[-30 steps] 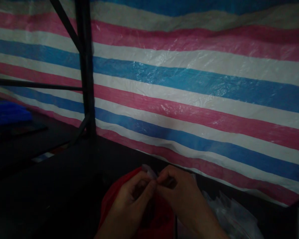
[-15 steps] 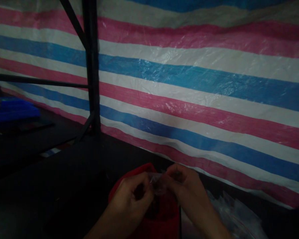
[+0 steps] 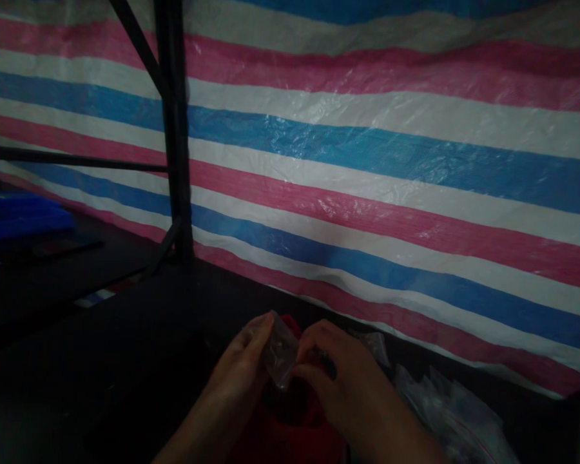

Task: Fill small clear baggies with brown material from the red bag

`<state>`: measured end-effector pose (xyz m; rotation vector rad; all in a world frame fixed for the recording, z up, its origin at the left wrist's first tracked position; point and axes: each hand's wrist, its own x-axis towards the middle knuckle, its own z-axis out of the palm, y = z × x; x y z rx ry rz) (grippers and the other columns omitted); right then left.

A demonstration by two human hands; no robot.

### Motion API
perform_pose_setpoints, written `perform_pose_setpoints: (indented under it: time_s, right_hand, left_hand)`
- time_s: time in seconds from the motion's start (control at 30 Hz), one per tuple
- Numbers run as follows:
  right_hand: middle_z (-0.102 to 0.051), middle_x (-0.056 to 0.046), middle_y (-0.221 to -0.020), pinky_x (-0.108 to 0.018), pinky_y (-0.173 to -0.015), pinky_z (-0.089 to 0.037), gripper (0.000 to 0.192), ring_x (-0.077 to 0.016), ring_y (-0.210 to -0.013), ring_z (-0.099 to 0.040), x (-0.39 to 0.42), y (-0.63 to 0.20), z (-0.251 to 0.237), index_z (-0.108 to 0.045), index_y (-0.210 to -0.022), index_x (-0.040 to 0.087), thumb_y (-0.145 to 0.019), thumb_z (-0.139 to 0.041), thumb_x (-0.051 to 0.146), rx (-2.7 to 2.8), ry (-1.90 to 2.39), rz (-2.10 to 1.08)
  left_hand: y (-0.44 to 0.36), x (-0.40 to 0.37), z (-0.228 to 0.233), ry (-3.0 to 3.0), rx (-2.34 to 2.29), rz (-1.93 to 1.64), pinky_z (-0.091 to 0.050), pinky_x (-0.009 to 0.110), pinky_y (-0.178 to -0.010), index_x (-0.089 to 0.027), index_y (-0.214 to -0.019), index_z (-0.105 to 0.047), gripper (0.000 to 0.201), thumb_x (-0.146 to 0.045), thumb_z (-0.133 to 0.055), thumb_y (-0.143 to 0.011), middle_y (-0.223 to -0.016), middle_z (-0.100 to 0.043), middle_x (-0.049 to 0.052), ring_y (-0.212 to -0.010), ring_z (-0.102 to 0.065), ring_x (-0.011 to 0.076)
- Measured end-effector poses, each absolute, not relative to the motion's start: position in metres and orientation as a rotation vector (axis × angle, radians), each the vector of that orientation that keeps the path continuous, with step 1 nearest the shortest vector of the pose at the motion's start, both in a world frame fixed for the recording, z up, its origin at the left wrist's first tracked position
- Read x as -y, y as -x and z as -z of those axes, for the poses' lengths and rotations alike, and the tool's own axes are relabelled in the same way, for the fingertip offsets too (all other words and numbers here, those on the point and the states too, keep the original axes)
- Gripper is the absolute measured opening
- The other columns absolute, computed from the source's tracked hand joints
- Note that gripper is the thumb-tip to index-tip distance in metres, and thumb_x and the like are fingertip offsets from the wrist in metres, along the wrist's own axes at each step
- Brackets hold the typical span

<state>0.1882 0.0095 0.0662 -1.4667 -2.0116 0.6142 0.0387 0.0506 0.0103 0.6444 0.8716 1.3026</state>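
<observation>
A small clear plastic bag (image 3: pixel 281 354) is held up between my two hands, over a red container (image 3: pixel 290 441). My left hand (image 3: pixel 244 357) grips the bag's left side, thumb pressed against it. On the other side my right hand (image 3: pixel 336 364) pinches the bag's right edge between thumb and fingers. Dark contents lie inside the red container; it is too dim to tell what they are. Whether anything is in the bag I cannot make out.
A heap of clear plastic bags (image 3: pixel 457 412) lies right of my right forearm, with another small bag (image 3: pixel 379 345) behind my right hand. A black metal post (image 3: pixel 176 135) rises at the back left. Farther left stands a blue tray (image 3: pixel 26 216). A striped plastic sheet (image 3: pixel 367 193) hangs behind the table.
The bag has turned more upright and shows more of its face. My left hand has rotated and moved slightly left; my right hand stays close to where it was.
</observation>
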Motion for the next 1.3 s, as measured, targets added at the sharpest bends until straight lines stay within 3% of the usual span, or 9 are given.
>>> perform_pose_setpoints:
  time_s: [0.13, 0.27, 0.43, 0.57, 0.73, 0.93, 1.1, 1.3]
  right_hand:
    - [-0.075, 0.001, -0.109, -0.027, -0.087, -0.047, 0.020, -0.0172, -0.100, -0.069, 0.000, -0.198, -0.066, -0.075, -0.096, 0.025, -0.091, -0.067, 0.007, 2.254, 1.585, -0.601]
    - [-0.079, 0.000, -0.109, -0.027, -0.082, -0.047, 0.022, -0.0206, -0.104, -0.070, 0.009, -0.201, -0.074, -0.080, -0.096, 0.026, -0.088, -0.070, 0.008, 2.446, 1.707, -0.649]
    - [-0.082, -0.005, -0.094, -0.036, -0.093, -0.046, 0.016, -0.0234, -0.095, -0.070, 0.009, -0.202, -0.076, -0.082, -0.083, 0.020, -0.092, -0.071, 0.011, 2.750, 1.606, -0.411]
    - [-0.083, -0.009, -0.099, -0.044, -0.097, -0.043, 0.013, -0.0289, -0.100, -0.071, 0.006, -0.208, -0.070, -0.084, -0.095, 0.020, -0.095, -0.071, 0.017, 2.929, 1.517, -0.096]
    - [-0.083, -0.010, -0.108, -0.050, -0.102, -0.039, 0.020, -0.0329, -0.107, -0.070, 0.007, -0.210, -0.073, -0.084, -0.104, 0.022, -0.097, -0.067, 0.015, 2.926, 1.582, -0.083]
    - [-0.082, -0.008, -0.107, -0.048, -0.105, -0.037, 0.032, -0.0306, -0.108, -0.069, 0.015, -0.214, -0.073, -0.084, -0.102, 0.026, -0.097, -0.059, 0.007, 2.707, 1.559, -0.131]
    - [-0.083, -0.006, -0.102, -0.046, -0.102, -0.038, 0.030, -0.0297, -0.102, -0.069, 0.015, -0.215, -0.075, -0.084, -0.100, 0.027, -0.092, -0.066, 0.004, 2.771, 1.518, -0.074]
    - [-0.082, -0.007, -0.112, -0.050, -0.105, -0.041, 0.029, -0.0325, -0.110, -0.069, 0.014, -0.214, -0.083, -0.084, -0.104, 0.026, -0.093, -0.068, 0.005, 2.839, 1.530, -0.094]
  left_hand:
    - [-0.041, -0.051, -0.005, -0.773, -0.951, -1.377, -0.048, 0.023, -0.053, -0.022, -0.112, -0.059, 0.074, -0.067, -0.089, -0.061, -0.070, -0.066, -0.008, -0.059, -0.060, 0.0120]
    - [-0.038, -0.052, -0.002, -0.941, -0.950, -1.399, -0.045, 0.021, -0.053, -0.024, -0.111, -0.057, 0.067, -0.064, -0.087, -0.066, -0.071, -0.062, -0.010, -0.058, -0.054, 0.0098]
    - [-0.034, -0.052, -0.005, -1.092, -0.940, -1.359, -0.045, 0.021, -0.058, -0.023, -0.111, -0.062, 0.052, -0.058, -0.082, -0.077, -0.081, -0.064, -0.006, -0.068, -0.056, 0.0113]
    - [-0.036, -0.050, -0.007, -1.212, -0.956, -1.371, -0.048, 0.022, -0.064, -0.024, -0.112, -0.064, 0.043, -0.054, -0.077, -0.083, -0.086, -0.065, -0.004, -0.074, -0.058, 0.0134]
    - [-0.034, -0.043, -0.006, -1.296, -0.837, -1.266, -0.053, 0.024, -0.077, -0.028, -0.121, -0.063, 0.035, -0.047, -0.070, -0.093, -0.102, -0.071, -0.001, -0.088, -0.067, 0.0157]
    - [-0.034, -0.042, -0.004, -1.262, -0.762, -1.171, -0.056, 0.027, -0.080, -0.031, -0.129, -0.059, 0.048, -0.028, -0.078, -0.085, -0.107, -0.074, 0.000, -0.095, -0.072, 0.0197]
    - [-0.042, -0.038, -0.004, -1.233, -0.811, -1.248, -0.056, 0.024, -0.066, -0.034, -0.140, -0.053, 0.064, -0.015, -0.073, -0.081, -0.108, -0.072, -0.001, -0.079, -0.069, 0.0153]
    - [-0.047, -0.034, -0.005, -1.257, -0.839, -1.329, -0.058, 0.024, -0.077, -0.035, -0.146, -0.051, 0.074, -0.011, -0.072, -0.079, -0.102, -0.071, -0.003, -0.084, -0.070, 0.0151]
